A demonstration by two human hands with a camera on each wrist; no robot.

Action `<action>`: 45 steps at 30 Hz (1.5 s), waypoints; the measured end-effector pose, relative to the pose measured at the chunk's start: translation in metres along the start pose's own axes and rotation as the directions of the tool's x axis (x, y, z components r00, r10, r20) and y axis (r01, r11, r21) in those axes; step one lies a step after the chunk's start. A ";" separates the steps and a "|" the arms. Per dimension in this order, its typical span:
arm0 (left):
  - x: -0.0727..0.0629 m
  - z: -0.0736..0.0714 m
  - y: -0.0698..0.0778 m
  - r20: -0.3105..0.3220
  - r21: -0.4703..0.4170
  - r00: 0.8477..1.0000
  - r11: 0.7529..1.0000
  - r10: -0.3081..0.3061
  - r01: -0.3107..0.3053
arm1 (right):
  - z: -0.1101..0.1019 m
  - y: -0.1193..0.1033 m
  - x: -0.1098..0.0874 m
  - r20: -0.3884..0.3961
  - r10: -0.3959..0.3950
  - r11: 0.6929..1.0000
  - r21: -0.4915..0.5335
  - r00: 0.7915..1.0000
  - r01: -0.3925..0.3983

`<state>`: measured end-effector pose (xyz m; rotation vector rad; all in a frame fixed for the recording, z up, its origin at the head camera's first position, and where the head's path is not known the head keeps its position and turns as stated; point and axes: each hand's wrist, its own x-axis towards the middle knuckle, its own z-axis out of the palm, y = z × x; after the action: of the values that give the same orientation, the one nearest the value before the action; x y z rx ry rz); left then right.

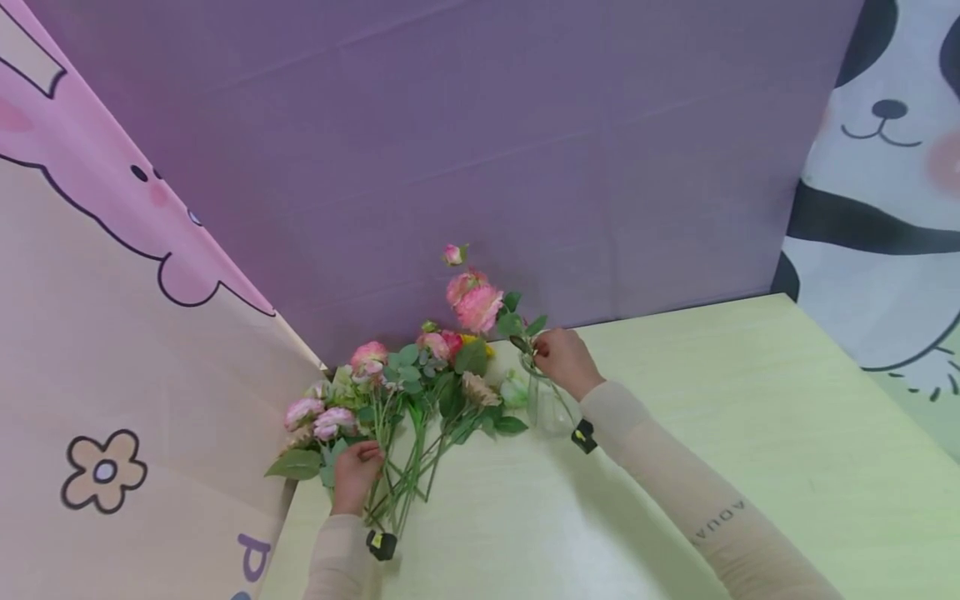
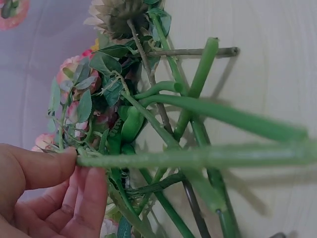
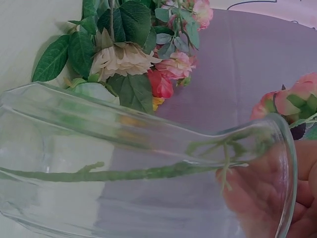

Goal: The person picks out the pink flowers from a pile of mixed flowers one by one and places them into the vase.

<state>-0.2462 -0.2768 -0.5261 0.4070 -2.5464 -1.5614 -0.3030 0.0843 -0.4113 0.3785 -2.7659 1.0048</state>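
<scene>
A clear glass vase (image 1: 553, 410) stands on the table near the purple backdrop. Pink artificial flowers (image 1: 479, 308) lean left out of its mouth, and their green stem (image 3: 124, 174) runs down inside the glass. At the rim, my right hand (image 1: 567, 362) pinches this stem just below the leaves; in the right wrist view part of the hand shows through the glass. Farther left, my left hand (image 1: 357, 477) is over a heap of artificial flowers. Between thumb and fingers it pinches a green flower stem (image 2: 198, 157); which bloom belongs to it I cannot tell.
The heap holds pink-and-white blooms (image 1: 333, 422), a beige flower (image 3: 124, 62) and a red one (image 3: 160, 83), with crossing stems (image 1: 408, 479) toward the front. A purple backdrop (image 1: 525, 167) rises behind the table (image 1: 712, 417); printed panels flank it.
</scene>
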 end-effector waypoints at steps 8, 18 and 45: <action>-0.004 -0.002 0.005 0.069 -0.088 0.995 0.993 -0.076 0.082 | -0.001 0.003 0.000 0.020 -0.008 0.999 0.035 1.000 0.007; -0.006 -0.003 0.008 0.170 -0.141 0.978 0.980 -0.119 0.143 | -0.004 0.003 -0.003 0.045 0.000 0.994 0.105 0.999 -0.005; -0.011 0.005 0.021 0.253 -0.273 0.965 0.951 -0.071 0.142 | -0.019 0.018 -0.026 -0.223 -0.032 0.962 0.256 0.974 0.091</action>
<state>-0.2403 -0.2609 -0.5094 0.3438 -2.4353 -2.1060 -0.2816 0.1147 -0.4138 0.3645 -2.4171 1.3204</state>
